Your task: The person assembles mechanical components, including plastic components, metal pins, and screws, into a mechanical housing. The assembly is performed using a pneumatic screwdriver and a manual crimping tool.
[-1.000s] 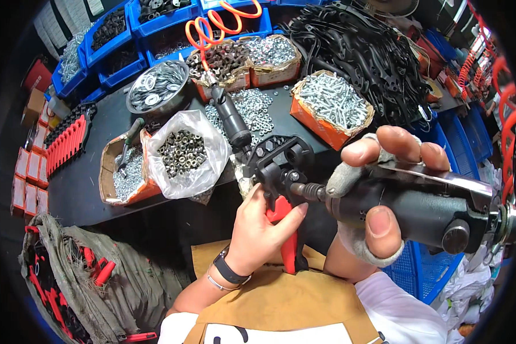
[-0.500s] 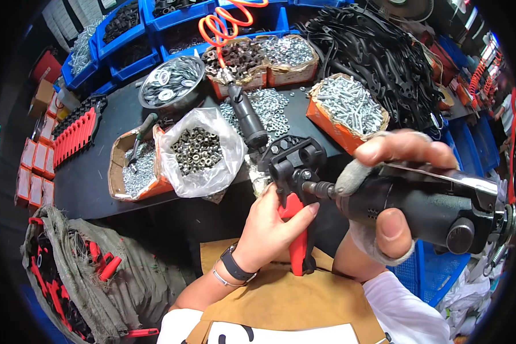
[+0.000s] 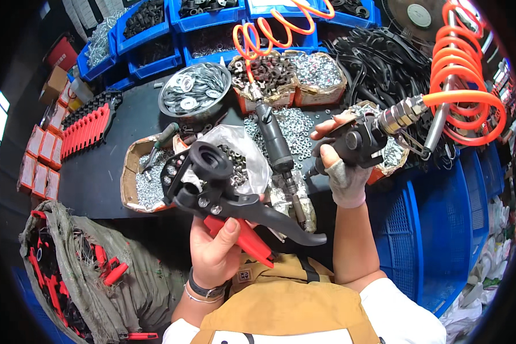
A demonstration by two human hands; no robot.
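My left hand (image 3: 215, 252) is closed round the red handle of a black-and-red lever tool (image 3: 212, 172). Its round black head points up and its curved black lever stretches to the right. In my right hand (image 3: 347, 178), which wears a fingerless covering, is a black pneumatic screwdriver (image 3: 355, 143) on an orange coiled hose (image 3: 456, 63). The screwdriver is apart from the lever tool, over the nuts and bolts at the right. A second pneumatic screwdriver (image 3: 275, 143) hangs between my hands on another orange coil (image 3: 258, 43), its tip pointing down.
Behind the lever tool are a carton of small screws (image 3: 131, 172), a plastic bag of nuts (image 3: 258, 155) and a metal bowl of washers (image 3: 195, 89). Blue bins (image 3: 206, 23) line the back. Black levers (image 3: 378, 63) pile up far right; a cloth sack (image 3: 114, 269) stands near left.
The right hand's screwdriver has come away from the bolt on the lever tool and moved up and away. My left hand has moved left and turned the tool. The view has shifted slightly.
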